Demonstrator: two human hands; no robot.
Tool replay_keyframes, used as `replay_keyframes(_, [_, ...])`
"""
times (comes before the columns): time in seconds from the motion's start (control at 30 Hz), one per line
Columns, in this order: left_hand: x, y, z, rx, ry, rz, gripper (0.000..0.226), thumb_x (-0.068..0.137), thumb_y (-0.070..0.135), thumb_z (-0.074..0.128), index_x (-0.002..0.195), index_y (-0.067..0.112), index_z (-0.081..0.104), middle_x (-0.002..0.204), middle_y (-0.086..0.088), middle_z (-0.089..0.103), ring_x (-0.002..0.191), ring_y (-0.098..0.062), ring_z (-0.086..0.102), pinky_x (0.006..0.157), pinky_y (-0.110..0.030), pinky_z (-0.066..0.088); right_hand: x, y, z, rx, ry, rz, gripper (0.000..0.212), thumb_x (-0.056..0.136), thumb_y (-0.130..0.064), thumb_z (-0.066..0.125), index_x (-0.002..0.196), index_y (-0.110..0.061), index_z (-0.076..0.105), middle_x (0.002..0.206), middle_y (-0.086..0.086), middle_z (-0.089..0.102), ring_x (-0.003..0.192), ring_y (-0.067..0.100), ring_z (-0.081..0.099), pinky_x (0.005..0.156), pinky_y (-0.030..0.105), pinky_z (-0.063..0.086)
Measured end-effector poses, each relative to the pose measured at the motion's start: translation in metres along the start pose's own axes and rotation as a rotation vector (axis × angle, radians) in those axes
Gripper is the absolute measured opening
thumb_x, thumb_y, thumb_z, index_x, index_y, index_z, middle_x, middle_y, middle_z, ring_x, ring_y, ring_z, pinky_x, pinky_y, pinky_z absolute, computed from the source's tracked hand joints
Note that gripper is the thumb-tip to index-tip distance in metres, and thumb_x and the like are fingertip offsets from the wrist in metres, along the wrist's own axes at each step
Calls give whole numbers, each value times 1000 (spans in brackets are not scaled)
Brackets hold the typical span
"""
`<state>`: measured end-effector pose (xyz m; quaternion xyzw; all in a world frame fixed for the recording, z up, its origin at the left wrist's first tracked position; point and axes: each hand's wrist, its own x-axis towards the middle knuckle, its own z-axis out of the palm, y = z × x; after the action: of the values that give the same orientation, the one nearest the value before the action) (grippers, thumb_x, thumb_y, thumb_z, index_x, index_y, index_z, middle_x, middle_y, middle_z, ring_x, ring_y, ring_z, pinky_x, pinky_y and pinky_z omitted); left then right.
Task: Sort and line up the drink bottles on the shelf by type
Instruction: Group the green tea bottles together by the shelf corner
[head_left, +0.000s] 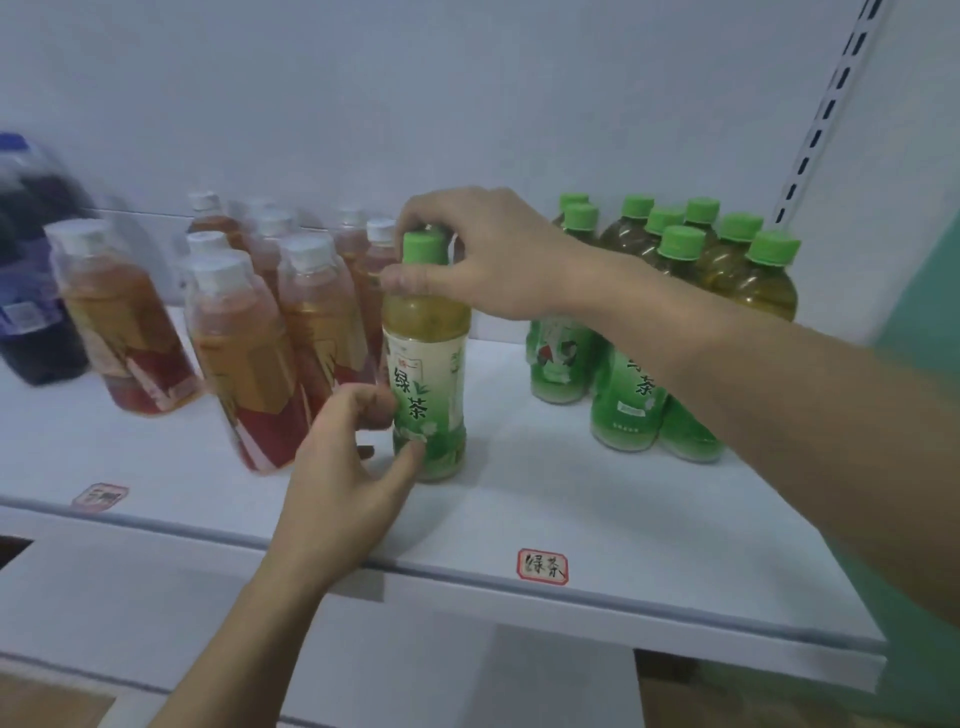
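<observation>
One green bottle (426, 364) stands stray beside the red bottles (244, 353), apart from the other green bottles (626, 400). Fingers of my right hand (493, 260) grip its neck; those of my left hand (337, 467) hold its base.

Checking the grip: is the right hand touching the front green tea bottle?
Touching. Head view: the right hand pinches the bottle just under its cap.

A white shelf (571, 493) carries a big dark bottle (31, 312) at its far left, with a cluster of white-capped red-tea bottles (249, 338) beside it. A lone green bottle (428, 374) stands upright just right of that cluster, apart from the green-capped group (628, 395) packed together toward the right rear. Near the front edge sit a left sticker (100, 496) and a right sticker (542, 566), both red-bordered.
</observation>
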<state>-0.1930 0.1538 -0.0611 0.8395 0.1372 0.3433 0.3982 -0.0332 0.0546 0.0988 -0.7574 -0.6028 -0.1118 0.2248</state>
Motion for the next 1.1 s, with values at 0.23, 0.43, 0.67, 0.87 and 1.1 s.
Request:
replay_keyframes(0.23, [43,-1,20,-181,-334,-69,74,85,12,79,144,29,40,127,16,63,114,2,62,95,-31,56,-4,8,-27,-1,2,80,14,89,-42,71,95,-29,72,97,-12,67,83,0,59,72,21,48])
replay_keyframes(0.43, [69,22,69,-250,-403,-34,59,84,11,80,135,24,52,119,11,68,106,-8,67,70,-25,61,-20,36,-53,-200,-9,181,3,93,-33,67,91,-33,64,95,-13,55,83,6,51,70,22,36])
replay_keyframes(0.67, [73,28,105,-248,-366,-22,62,84,12,81,135,29,49,116,15,63,96,2,64,58,-8,51,-40,58,-58,-306,-59,279,9,97,-30,61,103,-26,67,110,-7,67,104,17,58,89,34,47])
replay_keyframes(0.87, [76,17,110,-127,-366,64,64,82,25,83,134,31,46,121,18,62,102,6,61,82,-18,53,-45,62,-56,-316,-34,285,8,96,-34,63,101,-29,68,106,-9,64,103,15,57,86,32,45])
replay_keyframes(1.1, [78,12,110,-128,-430,58,80,82,27,83,147,28,36,124,11,61,102,1,63,87,-26,56,-56,60,-43,-394,81,256,22,95,-40,59,115,-31,63,113,-5,63,108,19,57,96,44,47])
